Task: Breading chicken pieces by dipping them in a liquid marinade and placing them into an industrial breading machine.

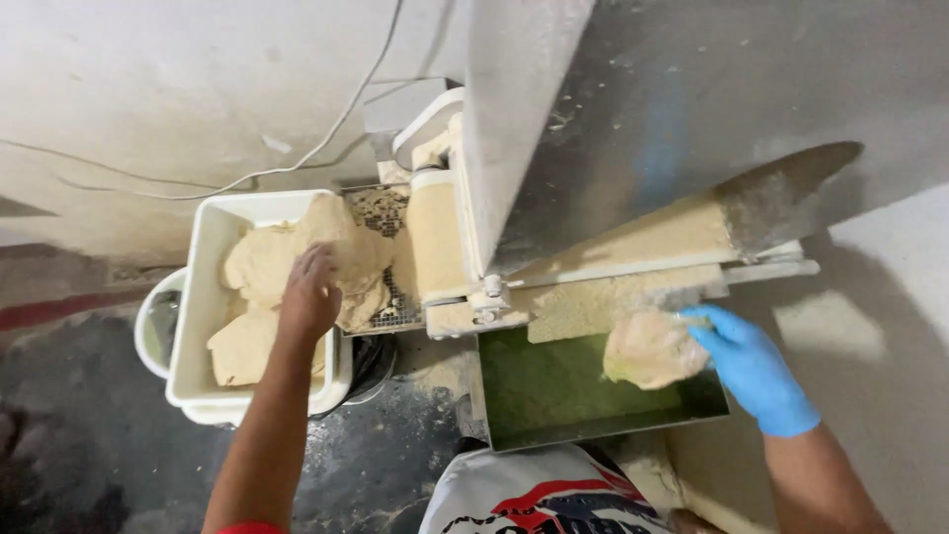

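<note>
Below, left hand point(309, 294) bare, palm down, pressed onto dough point(287, 267) heaped in a white tub point(198, 326); fingers loosely curled on the top of the heap, grip half-closed, whether pinching any dough cannot tell. Just right of that grip, a wire grate point(381, 213) and a roller point(435, 237) coated in dough. Behind the tub, a white bucket point(148, 331), partly hidden. Right hand point(751, 366) in a blue glove, grip wrapped around a pale lump point(652, 348), fingers on its far side. Under that grip, a green tray point(554, 391); just above it, a sloped metal chute point(633, 242) dusted with crumbs.
</note>
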